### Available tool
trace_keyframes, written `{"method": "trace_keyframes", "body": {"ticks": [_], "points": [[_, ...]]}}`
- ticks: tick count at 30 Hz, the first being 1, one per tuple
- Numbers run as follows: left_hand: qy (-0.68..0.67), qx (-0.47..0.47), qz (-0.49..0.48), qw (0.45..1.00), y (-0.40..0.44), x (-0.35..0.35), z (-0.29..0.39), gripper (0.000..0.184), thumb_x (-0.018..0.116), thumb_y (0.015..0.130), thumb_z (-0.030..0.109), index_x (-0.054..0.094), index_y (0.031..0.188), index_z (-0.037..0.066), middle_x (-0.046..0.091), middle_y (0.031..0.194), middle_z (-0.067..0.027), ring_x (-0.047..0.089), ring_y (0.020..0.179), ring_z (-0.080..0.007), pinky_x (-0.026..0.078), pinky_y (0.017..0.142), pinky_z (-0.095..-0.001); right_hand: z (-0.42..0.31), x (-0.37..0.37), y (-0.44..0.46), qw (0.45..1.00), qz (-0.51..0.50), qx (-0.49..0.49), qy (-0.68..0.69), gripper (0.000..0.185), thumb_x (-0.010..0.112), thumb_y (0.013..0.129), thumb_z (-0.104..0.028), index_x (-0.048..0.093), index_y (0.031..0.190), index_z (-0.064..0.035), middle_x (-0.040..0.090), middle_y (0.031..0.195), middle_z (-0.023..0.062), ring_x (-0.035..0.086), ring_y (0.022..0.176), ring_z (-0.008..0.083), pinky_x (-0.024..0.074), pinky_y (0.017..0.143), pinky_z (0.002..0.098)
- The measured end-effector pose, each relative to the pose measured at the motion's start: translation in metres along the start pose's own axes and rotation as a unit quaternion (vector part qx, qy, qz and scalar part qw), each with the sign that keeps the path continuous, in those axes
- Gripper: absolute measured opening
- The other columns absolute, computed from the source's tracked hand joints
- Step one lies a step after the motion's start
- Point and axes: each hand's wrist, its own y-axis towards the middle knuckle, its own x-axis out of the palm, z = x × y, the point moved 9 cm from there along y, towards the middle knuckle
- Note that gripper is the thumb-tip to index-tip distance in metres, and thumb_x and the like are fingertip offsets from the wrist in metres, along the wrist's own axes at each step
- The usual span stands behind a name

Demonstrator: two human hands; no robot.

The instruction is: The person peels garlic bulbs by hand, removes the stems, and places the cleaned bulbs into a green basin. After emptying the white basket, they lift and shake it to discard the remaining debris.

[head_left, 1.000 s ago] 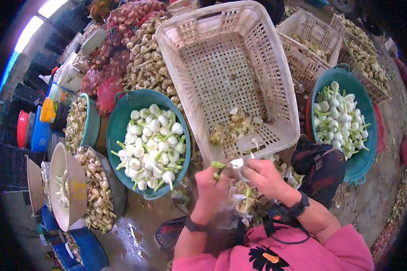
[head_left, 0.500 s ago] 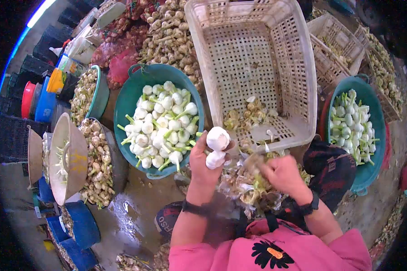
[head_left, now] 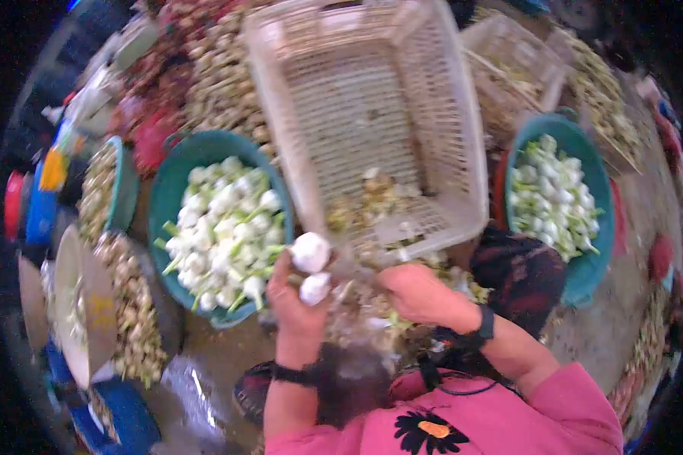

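Observation:
Two white garlic bulbs [head_left: 310, 252] rest in my left hand [head_left: 291, 292], its fingers curled round them beside the right rim of a green basin [head_left: 159, 250] full of peeled-looking garlic with green stems. My right hand [head_left: 421, 294] is closed in front of my lap; whatever it holds, if anything, is blurred and hidden. Below and between both hands lies a heap of garlic skins and trimmings [head_left: 364, 311]. Ahead stands a large white perforated crate [head_left: 474, 152] with some skins at its near end.
Another green basin [head_left: 601, 258] of garlic stands at the right. Untrimmed garlic [head_left: 224, 83] is piled behind the left basin. At far left are a tan bowl [head_left: 99, 311], more garlic, and blue containers [head_left: 129, 417]. Smaller crates [head_left: 508, 61] stand at the back right.
Since a second ago, my left hand has turned to show two bulbs. My right hand has moved away from it, then slightly back toward it. The view has shifted and blurred.

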Motion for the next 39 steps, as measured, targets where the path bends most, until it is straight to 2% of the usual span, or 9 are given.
{"method": "trace_keyframes", "body": {"ticks": [10,13,19,21,27,28,31,36,39], "points": [[0.204,0.062,-0.018,0.977,0.007,0.033,-0.012,0.029,0.049,0.086,0.026,0.053,0.107,0.005,0.061,0.100,-0.0063,0.062,0.090,-0.0243,0.052,0.056,-0.0322,0.044,-0.021,-0.023,0.951,0.203,0.065,0.223,0.023,0.059,0.072,-0.019,0.063,0.089,-0.0042,0.060,0.074,0.0185,0.059,0.072,0.0366,0.0480,0.068,0.0431],[0.549,0.248,-0.109,0.791,-0.019,0.070,0.003,0.029,0.053,0.080,0.003,0.052,0.109,0.003,0.061,0.103,-0.0076,0.061,0.091,-0.0198,0.053,0.069,-0.0311,0.075,-0.003,-0.025,0.947,0.192,0.134,0.221,0.025,0.060,0.075,-0.027,0.064,0.083,-0.0037,0.061,0.076,0.0186,0.060,0.072,0.0340,0.0470,0.064,0.0411],[0.015,0.068,-0.048,0.996,-0.028,0.020,0.029,0.029,0.052,0.078,-0.003,0.055,0.106,0.002,0.063,0.099,-0.0088,0.061,0.091,-0.0203,0.052,0.074,-0.0337,0.069,0.003,-0.021,0.957,0.135,0.114,0.230,0.021,0.062,0.073,-0.018,0.062,0.081,0.0013,0.063,0.078,0.0139,0.060,0.070,0.0234,0.0459,0.066,0.0335],[-0.056,0.087,0.028,0.994,-0.042,-0.007,0.066,0.033,0.048,0.088,0.029,0.051,0.111,0.006,0.061,0.100,-0.0114,0.063,0.086,-0.0315,0.054,0.056,-0.0427,0.060,0.018,-0.019,0.955,0.109,0.108,0.253,0.017,0.063,0.071,-0.011,0.062,0.082,0.0015,0.062,0.074,0.0099,0.058,0.070,0.0186,0.0458,0.067,0.0309],[0.129,0.458,0.163,0.864,-0.140,-0.096,0.318,0.027,0.047,0.085,0.016,0.052,0.107,0.001,0.060,0.097,-0.0119,0.060,0.088,-0.0229,0.053,0.074,-0.0394,0.069,0.057,-0.014,0.946,0.059,0.153,0.279,0.015,0.059,0.075,-0.011,0.060,0.080,0.0036,0.060,0.070,0.0086,0.055,0.065,0.0136,0.0438,0.064,0.0285],[-0.064,0.482,0.135,0.863,-0.153,-0.100,0.361,0.034,0.045,0.086,0.028,0.052,0.106,0.002,0.059,0.095,-0.0142,0.059,0.090,-0.0258,0.052,0.074,-0.0434,0.061,0.052,-0.012,0.951,0.059,0.137,0.270,0.016,0.059,0.077,-0.012,0.061,0.080,0.0037,0.061,0.068,0.0081,0.053,0.064,0.0134,0.0432,0.061,0.0290],[0.004,0.579,-0.020,0.815,-0.173,-0.129,0.453,0.052,0.045,0.087,0.035,0.039,0.128,0.003,0.042,0.130,-0.0194,0.040,0.119,-0.0360,0.035,0.098,-0.0519,0.047,0.051,-0.002,0.938,0.085,0.110,0.318,0.018,0.060,0.078,-0.014,0.061,0.082,0.0035,0.061,0.067,0.0086,0.052,0.062,0.0145,0.0424,0.059,0.0302],[-0.114,0.451,0.078,0.882,-0.093,-0.100,0.333,0.047,0.050,0.087,0.020,0.038,0.125,-0.004,0.038,0.130,-0.0251,0.037,0.123,-0.0386,0.035,0.100,-0.0519,0.068,0.033,0.009,0.967,0.073,0.141,0.199,0.029,0.056,0.076,-0.025,0.059,0.078,0.0036,0.058,0.069,0.0175,0.055,0.064,0.0272,0.0428,0.061,0.0369],[-0.047,0.195,-0.158,0.967,-0.047,-0.013,0.208,0.029,0.044,0.090,0.013,0.049,0.112,-0.006,0.052,0.115,-0.0177,0.056,0.101,-0.0258,0.052,0.082,-0.0391,0.085,-0.006,0.036,0.978,0.129,0.140,0.090,0.027,0.053,0.074,-0.023,0.058,0.074,0.0033,0.059,0.074,0.0210,0.056,0.068,0.0360,0.0435,0.063,0.0404]]}}
